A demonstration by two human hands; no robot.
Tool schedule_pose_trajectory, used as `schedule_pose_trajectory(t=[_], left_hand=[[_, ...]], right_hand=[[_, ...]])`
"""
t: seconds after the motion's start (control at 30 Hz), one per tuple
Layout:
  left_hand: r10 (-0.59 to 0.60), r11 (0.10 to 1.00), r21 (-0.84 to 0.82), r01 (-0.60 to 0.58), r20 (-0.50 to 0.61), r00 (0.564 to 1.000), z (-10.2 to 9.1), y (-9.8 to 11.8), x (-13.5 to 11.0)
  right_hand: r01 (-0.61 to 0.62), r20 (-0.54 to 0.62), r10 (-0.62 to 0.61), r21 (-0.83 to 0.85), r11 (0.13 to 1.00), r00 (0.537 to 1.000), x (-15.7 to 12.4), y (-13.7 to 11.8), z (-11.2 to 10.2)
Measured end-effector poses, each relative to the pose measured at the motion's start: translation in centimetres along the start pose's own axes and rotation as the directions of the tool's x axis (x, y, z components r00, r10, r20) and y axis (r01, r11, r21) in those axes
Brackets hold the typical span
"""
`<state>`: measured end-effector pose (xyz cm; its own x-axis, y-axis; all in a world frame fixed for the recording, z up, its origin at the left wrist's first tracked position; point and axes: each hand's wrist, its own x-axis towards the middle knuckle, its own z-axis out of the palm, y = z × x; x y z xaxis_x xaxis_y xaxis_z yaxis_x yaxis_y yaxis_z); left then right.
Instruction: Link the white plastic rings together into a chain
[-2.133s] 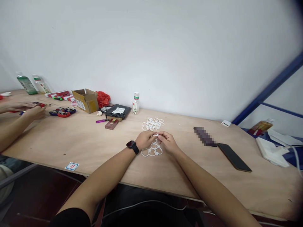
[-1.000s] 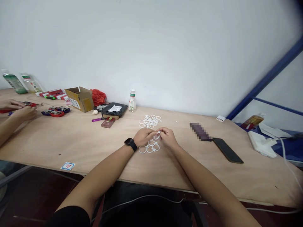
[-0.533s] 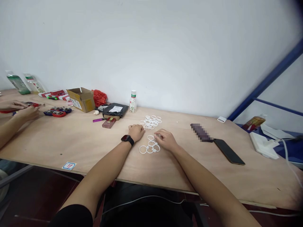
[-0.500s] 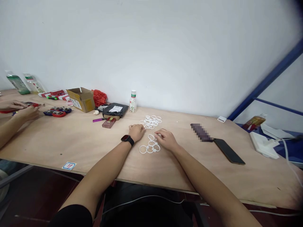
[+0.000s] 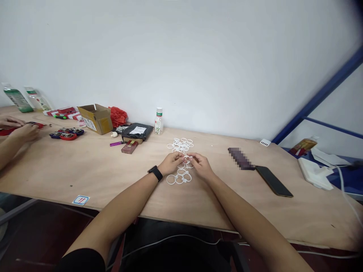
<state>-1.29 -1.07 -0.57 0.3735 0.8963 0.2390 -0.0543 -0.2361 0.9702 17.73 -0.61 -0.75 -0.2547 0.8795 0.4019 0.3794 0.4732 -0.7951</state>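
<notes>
My left hand [image 5: 171, 162] and my right hand [image 5: 200, 165] meet over the plywood table [image 5: 85, 170], fingers pinched together on a small white plastic ring [image 5: 185, 159]. Just below them lies a chain of joined white rings [image 5: 179, 178]. A loose pile of white rings [image 5: 180, 145] sits right behind my hands. A black smartwatch is on my left wrist.
A dark phone [image 5: 273, 181] lies to the right, beside a blurred dark object [image 5: 240, 158]. A small white bottle [image 5: 158, 121], a black pouch [image 5: 137, 131], a cardboard box [image 5: 95, 118] and a red bag stand behind. Another person's hands [image 5: 19, 130] handle red parts at far left.
My left hand reached back to the loose pile, then returned to meet my right hand with a ring pinched between them.
</notes>
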Motion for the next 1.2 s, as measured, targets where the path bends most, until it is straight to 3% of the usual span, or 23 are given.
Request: schedule_pose_trajectory(t=[0.3,0.47,0.6,0.7,0.8,0.9,1.07,1.2], left_hand=[[-0.015,0.994,-0.107,0.02,0.049,0.999,0.1,0.0,0.1],[0.007,0.999,-0.037,-0.003,0.108,0.994,1.1,-0.3,-0.2],[0.051,0.986,0.157,-0.064,0.085,0.995,0.8,-0.6,0.1],[0.157,0.855,0.503,-0.126,-0.019,0.987,-0.8,-1.0,0.5],[0.152,0.597,0.802,-0.017,-0.092,0.984,-2.7,-1.5,0.8],[0.042,0.433,0.897,0.085,-0.115,0.993,-3.7,-2.1,0.9],[0.033,0.395,0.916,0.07,-0.09,0.995,-3.4,-2.0,0.9],[0.049,0.393,0.909,0.138,-0.171,0.984,-3.2,-1.5,1.0]], right_hand=[[-0.06,-0.002,0.061,0.187,0.981,0.998,0.2,-0.3,0.1],[-0.099,-0.018,0.104,0.187,0.977,0.994,0.4,-0.3,0.0],[0.063,-0.047,-0.062,0.017,0.998,0.997,0.4,-0.2,-0.4],[0.206,-0.063,-0.225,-0.226,0.952,0.972,0.3,-0.3,-0.7],[0.271,0.035,-0.283,-0.414,0.869,0.959,0.3,-0.3,-0.7],[0.363,0.232,-0.283,-0.488,0.794,0.931,0.2,-0.6,-0.4],[0.412,0.367,-0.244,-0.501,0.761,0.897,-0.6,-1.8,0.9],[0.445,0.537,-0.17,-0.437,0.781,0.826,-1.1,-1.9,2.0]])
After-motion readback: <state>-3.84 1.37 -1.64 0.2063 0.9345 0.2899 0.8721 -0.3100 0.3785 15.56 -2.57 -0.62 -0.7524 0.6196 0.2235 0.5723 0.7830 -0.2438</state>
